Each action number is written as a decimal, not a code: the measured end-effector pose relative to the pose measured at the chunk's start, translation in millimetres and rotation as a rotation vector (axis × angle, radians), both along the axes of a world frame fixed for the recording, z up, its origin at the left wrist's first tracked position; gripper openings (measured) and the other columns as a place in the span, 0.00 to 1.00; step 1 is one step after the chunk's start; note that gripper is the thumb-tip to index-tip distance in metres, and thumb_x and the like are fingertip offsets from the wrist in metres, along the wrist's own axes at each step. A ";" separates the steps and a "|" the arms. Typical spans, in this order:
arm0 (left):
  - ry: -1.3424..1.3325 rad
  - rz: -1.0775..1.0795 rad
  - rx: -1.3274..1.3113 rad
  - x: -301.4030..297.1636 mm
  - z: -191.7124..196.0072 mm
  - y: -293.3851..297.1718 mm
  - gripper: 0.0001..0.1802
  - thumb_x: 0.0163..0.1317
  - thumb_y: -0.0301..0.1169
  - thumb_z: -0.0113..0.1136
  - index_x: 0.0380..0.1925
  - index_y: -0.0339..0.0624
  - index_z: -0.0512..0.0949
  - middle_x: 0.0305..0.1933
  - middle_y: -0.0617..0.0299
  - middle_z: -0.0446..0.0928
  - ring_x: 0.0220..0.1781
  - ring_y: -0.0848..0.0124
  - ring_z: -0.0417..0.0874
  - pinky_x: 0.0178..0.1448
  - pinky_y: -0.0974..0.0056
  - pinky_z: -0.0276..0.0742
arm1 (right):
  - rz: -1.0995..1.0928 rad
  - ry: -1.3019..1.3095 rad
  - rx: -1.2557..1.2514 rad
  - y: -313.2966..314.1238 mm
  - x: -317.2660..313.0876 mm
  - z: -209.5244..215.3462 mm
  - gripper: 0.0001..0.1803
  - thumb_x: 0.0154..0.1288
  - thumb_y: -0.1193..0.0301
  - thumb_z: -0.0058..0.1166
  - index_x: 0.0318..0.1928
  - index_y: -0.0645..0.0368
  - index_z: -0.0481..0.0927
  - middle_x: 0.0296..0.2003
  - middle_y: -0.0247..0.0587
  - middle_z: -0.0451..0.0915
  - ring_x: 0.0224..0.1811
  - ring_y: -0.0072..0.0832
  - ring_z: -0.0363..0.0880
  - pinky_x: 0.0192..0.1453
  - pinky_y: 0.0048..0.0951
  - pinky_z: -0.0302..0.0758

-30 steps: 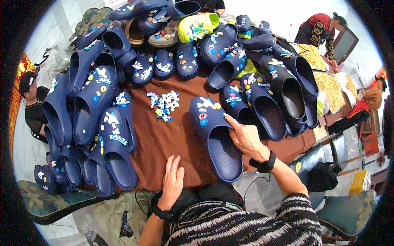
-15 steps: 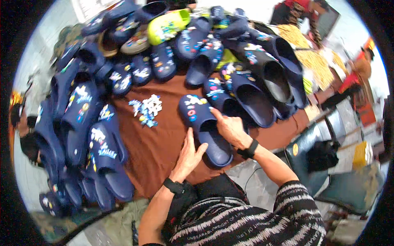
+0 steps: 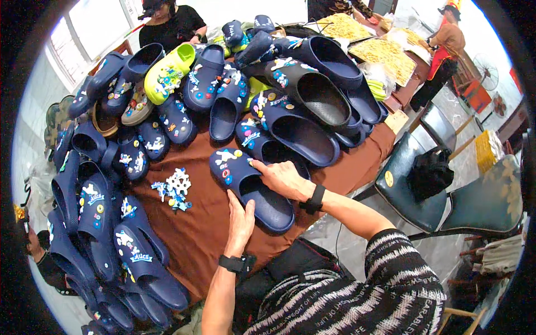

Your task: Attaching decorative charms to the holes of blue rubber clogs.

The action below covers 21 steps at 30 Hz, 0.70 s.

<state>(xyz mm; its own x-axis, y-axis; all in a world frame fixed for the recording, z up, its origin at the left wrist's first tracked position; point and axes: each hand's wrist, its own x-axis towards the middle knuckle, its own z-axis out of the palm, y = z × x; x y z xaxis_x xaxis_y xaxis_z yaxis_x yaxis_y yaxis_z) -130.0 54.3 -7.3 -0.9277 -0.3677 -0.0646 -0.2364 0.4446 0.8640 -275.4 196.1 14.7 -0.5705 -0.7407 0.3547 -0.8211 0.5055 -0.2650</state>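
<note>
Both hands now sit closer together on the navy clog (image 3: 251, 187), which lies on the brown desk (image 3: 195, 234) near its front edge. Since the earlier frame the left hand (image 3: 240, 218) has come up to the clog's side, fingers open and flat against it. The right hand (image 3: 282, 177) rests on the top, fingers loosely bent, touching near the charms. A small pile of loose charms (image 3: 172, 188) waits to the left. I think it works best to brace the clog firmly while pressing a charm.
</note>
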 end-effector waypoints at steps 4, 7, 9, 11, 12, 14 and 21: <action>0.001 0.047 0.002 0.7 -3.6 2.2 0.45 0.72 0.43 0.49 0.74 0.24 0.39 0.75 0.27 0.49 0.77 0.40 0.54 0.79 0.52 0.52 | 0.044 0.010 0.050 3.7 -2.8 -0.6 0.25 0.61 0.73 0.51 0.61 0.56 0.71 0.22 0.49 0.82 0.20 0.43 0.82 0.21 0.44 0.76; -0.007 0.059 0.011 -5.7 -2.9 9.6 0.46 0.71 0.43 0.49 0.74 0.23 0.39 0.75 0.28 0.49 0.77 0.41 0.54 0.79 0.52 0.51 | 0.036 -0.003 0.045 5.9 -6.5 -3.7 0.23 0.61 0.73 0.51 0.59 0.57 0.72 0.23 0.49 0.82 0.22 0.45 0.82 0.22 0.45 0.75; 0.004 0.073 0.024 -8.5 -6.4 7.5 0.45 0.71 0.43 0.49 0.74 0.23 0.39 0.75 0.28 0.49 0.77 0.41 0.53 0.79 0.51 0.50 | 0.016 0.006 0.045 2.1 -6.2 -2.0 0.21 0.61 0.75 0.51 0.57 0.58 0.73 0.23 0.49 0.81 0.23 0.46 0.82 0.23 0.45 0.74; 0.010 0.076 0.031 -13.3 -5.9 10.9 0.45 0.71 0.42 0.48 0.73 0.23 0.38 0.75 0.28 0.49 0.77 0.40 0.54 0.79 0.51 0.51 | 0.023 0.030 0.041 4.5 -8.7 -3.4 0.20 0.61 0.75 0.52 0.56 0.58 0.72 0.24 0.48 0.82 0.24 0.45 0.82 0.23 0.44 0.75; -0.007 0.083 0.037 -14.4 -5.8 12.6 0.46 0.71 0.43 0.48 0.74 0.23 0.37 0.75 0.27 0.49 0.77 0.40 0.54 0.79 0.51 0.51 | 0.034 0.049 0.024 4.3 -10.4 -4.9 0.20 0.61 0.75 0.52 0.55 0.57 0.72 0.25 0.48 0.82 0.24 0.45 0.82 0.23 0.44 0.75; 0.002 0.088 0.042 -16.3 -7.6 14.1 0.47 0.70 0.43 0.49 0.74 0.25 0.37 0.75 0.27 0.49 0.77 0.39 0.54 0.79 0.51 0.51 | 0.036 0.040 0.050 3.7 -13.0 -3.6 0.20 0.62 0.76 0.52 0.55 0.57 0.72 0.25 0.47 0.82 0.24 0.45 0.82 0.23 0.44 0.75; -0.045 0.082 0.051 -28.5 -8.3 11.1 0.47 0.70 0.42 0.50 0.73 0.23 0.36 0.77 0.29 0.45 0.80 0.42 0.48 0.81 0.53 0.46 | -0.001 0.124 0.042 0.5 -22.6 -18.0 0.21 0.62 0.75 0.50 0.58 0.55 0.71 0.25 0.46 0.83 0.23 0.43 0.83 0.23 0.44 0.76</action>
